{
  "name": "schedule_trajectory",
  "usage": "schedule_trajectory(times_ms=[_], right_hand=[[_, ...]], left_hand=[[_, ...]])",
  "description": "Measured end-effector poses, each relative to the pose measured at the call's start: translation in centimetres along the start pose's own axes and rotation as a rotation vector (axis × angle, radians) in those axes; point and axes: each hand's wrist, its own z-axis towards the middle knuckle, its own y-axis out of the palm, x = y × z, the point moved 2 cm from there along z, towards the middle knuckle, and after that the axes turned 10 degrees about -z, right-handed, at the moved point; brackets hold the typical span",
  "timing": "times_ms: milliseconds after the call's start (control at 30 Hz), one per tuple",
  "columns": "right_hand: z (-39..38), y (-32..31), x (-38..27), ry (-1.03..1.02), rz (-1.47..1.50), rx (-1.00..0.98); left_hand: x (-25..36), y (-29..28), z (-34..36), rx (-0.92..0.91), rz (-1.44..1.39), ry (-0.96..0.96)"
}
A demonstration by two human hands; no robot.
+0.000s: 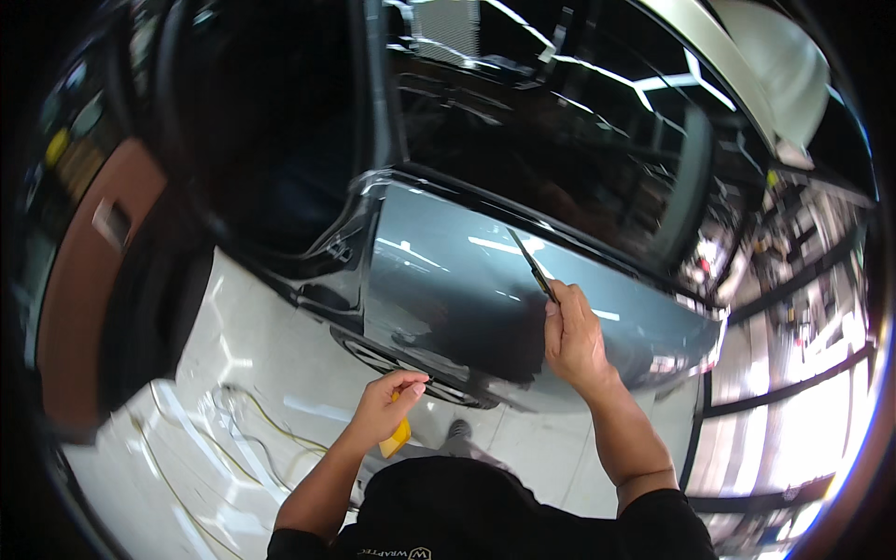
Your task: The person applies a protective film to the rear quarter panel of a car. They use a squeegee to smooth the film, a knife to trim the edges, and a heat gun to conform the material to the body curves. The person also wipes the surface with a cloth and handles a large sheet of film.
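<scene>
My right hand (576, 341) is closed around a slim black cutter knife (540, 277). Its thin end points up and left, over the upper part of the glossy blue-grey car body panel (448, 271); whether it touches the surface I cannot tell. My left hand (387, 408) is lower down, near the panel's bottom edge and the wheel (401, 373). Its fingers are closed on a yellow squeegee (397, 439), mostly hidden by the palm. A small dark tip shows at the thumb and forefinger; its kind is unclear.
Dark side glass (532, 140) runs above the panel. At left, a car door with brown trim (93, 271) stands open. Yellowish cords (215, 448) lie on the glossy pale floor (271, 345). Dark-framed shelving (784, 383) is at right.
</scene>
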Motion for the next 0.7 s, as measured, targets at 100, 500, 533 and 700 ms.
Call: schedule_trajectory(times_ms=[100,500,533,700], right_hand=[[3.7,0.8,2.0,-0.2,-0.202,-0.07],[12.1,7.7,0.0,-0.568,-0.432,-0.042],[12.4,8.0,-0.4,-0.558,-0.441,-0.045],[12.9,8.9,-1.3,-0.512,-0.513,-0.082]], left_hand=[[-3.1,2.3,-0.4,0.113,-0.069,0.002],[-17.3,8.8,-2.9,0.299,-0.199,-0.114],[-16.9,8.2,-3.1,0.288,-0.12,-0.143],[-17.8,3.7,-1.7,0.316,-0.05,-0.109]])
